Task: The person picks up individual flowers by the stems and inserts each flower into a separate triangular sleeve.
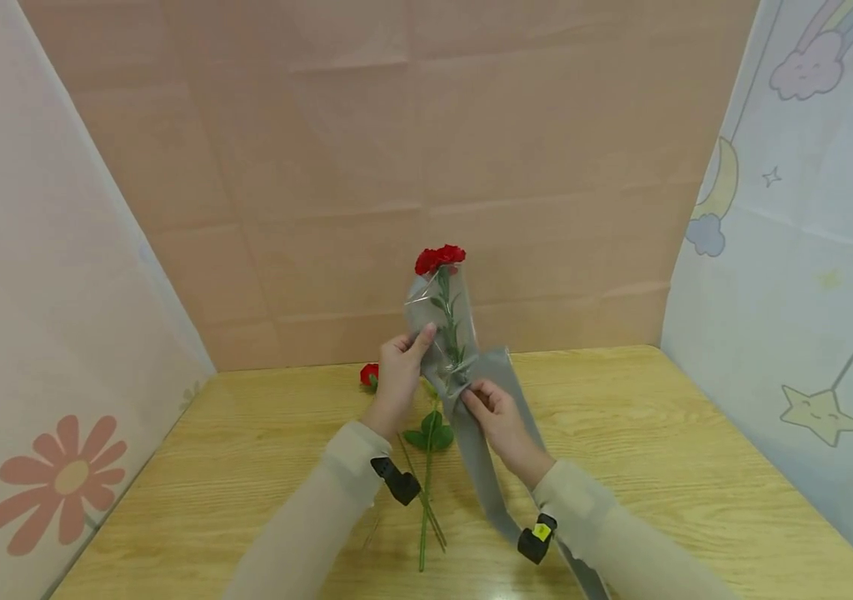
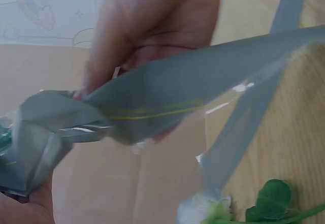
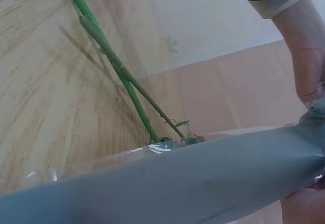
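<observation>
Over the wooden table [image 1: 636, 442], left grip [image 1: 400, 371] and right grip [image 1: 505, 423] pinch grey wrapping [image 2: 177, 82] below the red flower [image 1: 441, 259].

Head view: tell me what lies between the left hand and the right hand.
Gathered grey wrapping around a leafy stem lies between the left hand and the right hand, as the head view shows.

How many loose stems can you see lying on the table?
2, crossing each other: a brighter green stem and a thinner, darker stem. Both lie left of the trailing grey wrap, which may hide others.
</observation>
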`<control>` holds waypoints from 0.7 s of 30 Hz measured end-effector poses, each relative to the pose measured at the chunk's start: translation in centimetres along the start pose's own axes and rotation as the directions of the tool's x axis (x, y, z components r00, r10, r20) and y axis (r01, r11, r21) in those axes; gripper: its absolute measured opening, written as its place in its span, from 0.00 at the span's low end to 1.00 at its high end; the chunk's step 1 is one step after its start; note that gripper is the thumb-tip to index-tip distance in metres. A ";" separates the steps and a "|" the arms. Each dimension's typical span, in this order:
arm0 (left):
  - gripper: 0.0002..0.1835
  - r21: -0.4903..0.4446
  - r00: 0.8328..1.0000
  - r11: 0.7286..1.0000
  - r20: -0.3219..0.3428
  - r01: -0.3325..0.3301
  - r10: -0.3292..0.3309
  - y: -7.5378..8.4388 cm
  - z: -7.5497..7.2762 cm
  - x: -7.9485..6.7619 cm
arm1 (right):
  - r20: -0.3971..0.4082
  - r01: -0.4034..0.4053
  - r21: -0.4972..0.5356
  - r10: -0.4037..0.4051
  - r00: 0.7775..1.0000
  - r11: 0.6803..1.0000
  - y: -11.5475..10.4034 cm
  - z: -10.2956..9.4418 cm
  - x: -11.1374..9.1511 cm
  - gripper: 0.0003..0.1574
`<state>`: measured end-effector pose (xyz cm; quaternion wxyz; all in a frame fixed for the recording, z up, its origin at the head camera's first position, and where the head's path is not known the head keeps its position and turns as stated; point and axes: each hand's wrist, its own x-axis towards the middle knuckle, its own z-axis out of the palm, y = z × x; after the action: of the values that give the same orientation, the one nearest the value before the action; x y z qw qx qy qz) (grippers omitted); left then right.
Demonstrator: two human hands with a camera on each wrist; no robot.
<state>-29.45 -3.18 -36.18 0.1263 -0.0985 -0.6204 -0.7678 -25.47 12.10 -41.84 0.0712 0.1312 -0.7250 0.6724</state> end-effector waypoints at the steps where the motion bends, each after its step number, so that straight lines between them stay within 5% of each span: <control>1: 0.23 -0.021 1.000 1.000 -0.010 -0.004 0.003 0.2 0.0 0.2 | 0.002 0.001 0.002 -0.001 1.000 1.000 0.1 0.0 0.0 0.11; 13: 0.20 -0.164 0.993 0.984 -0.098 -0.076 0.060 2.7 -0.5 2.0 | 0.005 0.006 -0.002 -0.006 1.000 1.000 0.7 0.6 -0.3 0.09; 21: 0.14 -0.264 0.992 0.963 -0.121 -0.052 0.021 3.4 -0.5 2.1 | -0.027 0.030 0.001 -0.030 0.999 1.000 0.9 0.4 -0.5 0.11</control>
<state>-30.38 -4.53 -32.53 0.1622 -0.0810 -0.5012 -0.8461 -25.26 11.84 -42.90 0.0909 0.1333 -0.7215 0.6733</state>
